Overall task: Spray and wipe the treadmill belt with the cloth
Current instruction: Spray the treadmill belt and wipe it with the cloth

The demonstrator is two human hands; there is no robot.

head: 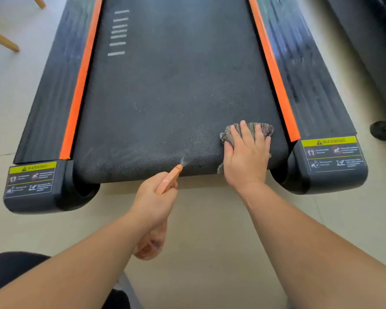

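Note:
The dark treadmill belt runs away from me between two orange strips, dusty and speckled near its rear edge. My left hand grips an orange spray bottle; its nozzle points at the belt's rear edge and a small puff of mist shows at the tip. The bottle's clear body hangs below my wrist. My right hand lies flat, fingers spread, pressing a grey-brown cloth onto the belt's near right corner.
Black side rails with yellow warning labels flank the belt. Wooden chair legs stand at the upper left. Another dark machine with a wheel sits at the right. Pale floor lies in front of the treadmill.

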